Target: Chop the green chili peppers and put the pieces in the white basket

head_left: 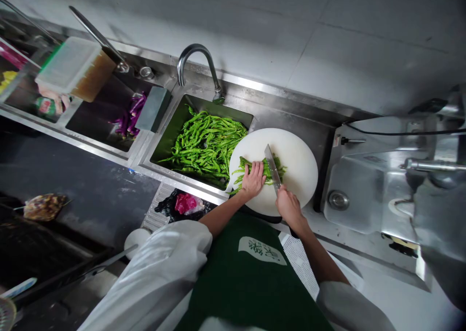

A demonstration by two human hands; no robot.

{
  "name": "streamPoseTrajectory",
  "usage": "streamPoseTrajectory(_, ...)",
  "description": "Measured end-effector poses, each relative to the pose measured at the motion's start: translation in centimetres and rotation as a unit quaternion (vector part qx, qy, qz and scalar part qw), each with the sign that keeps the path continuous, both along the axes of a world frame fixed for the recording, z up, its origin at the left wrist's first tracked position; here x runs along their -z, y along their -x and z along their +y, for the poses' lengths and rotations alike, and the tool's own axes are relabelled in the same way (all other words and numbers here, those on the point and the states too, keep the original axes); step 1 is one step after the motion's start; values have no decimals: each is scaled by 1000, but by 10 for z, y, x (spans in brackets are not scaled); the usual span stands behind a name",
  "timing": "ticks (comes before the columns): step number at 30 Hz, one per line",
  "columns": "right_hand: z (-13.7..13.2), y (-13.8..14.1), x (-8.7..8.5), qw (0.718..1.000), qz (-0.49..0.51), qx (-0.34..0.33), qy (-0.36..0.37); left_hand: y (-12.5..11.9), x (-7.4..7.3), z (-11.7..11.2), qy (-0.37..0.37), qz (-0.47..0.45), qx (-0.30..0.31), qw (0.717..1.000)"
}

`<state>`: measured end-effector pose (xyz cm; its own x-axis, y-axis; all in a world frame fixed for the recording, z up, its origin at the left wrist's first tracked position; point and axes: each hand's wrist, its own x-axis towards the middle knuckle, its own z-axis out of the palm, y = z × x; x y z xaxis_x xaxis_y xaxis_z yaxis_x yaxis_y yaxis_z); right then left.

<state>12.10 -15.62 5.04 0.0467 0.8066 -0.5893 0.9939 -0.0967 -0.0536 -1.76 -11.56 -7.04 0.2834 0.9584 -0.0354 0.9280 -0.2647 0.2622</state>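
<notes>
On a round white cutting board [302,171], my left hand [254,179] presses down on a bunch of green chili peppers [238,172]. Its fingers lie over the peppers and hold them against the board. My right hand [288,205] grips the handle of a kitchen knife [272,166]. The blade points away from me, just right of my left fingers, among the peppers. Cut pepper pieces [280,166] lie on the blade's right side. Left of the board, a sink basin [163,141] holds a large heap of long green peppers [207,141].
A faucet [198,47] arches behind the pepper basin. Further left are purple eggplants [134,112], a grey block [155,108] and a lidded plastic container [74,69]. At right stands a steel sink unit [355,190]. A black bag with pink plastic [185,203] sits below the counter edge.
</notes>
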Motion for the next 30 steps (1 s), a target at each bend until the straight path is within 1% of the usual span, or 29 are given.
streamPoseTrajectory(3,13,5,12,1000,12,20,-3,-1,-3,2,13,-1,1,1000)
streamPoseTrajectory(5,19,5,15,1000,15,27,-3,0,-9,1,16,-4,1,1000)
streamPoseTrajectory(7,20,2,10,1000,12,25,-8,3,-18,-1,7,-13,1,1000)
streamPoseTrajectory(10,10,0,-7,999,-6,19,-28,12,-30,-7,-19,-28,-2,999)
streamPoseTrajectory(12,1,2,-16,999,-9,14,-32,18,-32,-9,-19,-25,-14,999)
streamPoseTrajectory(14,-7,6,-20,1000,-4,6,-16,22,-28,-9,-3,-15,-20,1000)
streamPoseTrajectory(17,-9,13,-12,1000,6,-1,9,23,-18,-7,18,-7,-4,1000)
streamPoseTrajectory(20,-1,19,5,1000,12,7,12,22,-12,-4,21,-4,7,1000)
streamPoseTrajectory(22,7,23,15,1000,10,17,11,21,-12,-3,23,0,7,1000)
streamPoseTrajectory(24,14,25,19,1000,10,22,11,20,-15,-3,26,0,6,1000)
streamPoseTrajectory(25,16,24,18,1000,13,21,9,21,-18,-4,26,-3,5,1000)
streamPoseTrajectory(27,15,22,10,1000,14,19,2,23,-27,-7,15,-17,2,1000)
streamPoseTrajectory(30,3,20,-6,1000,1,17,-21,31,-39,-13,-7,-43,-8,999)
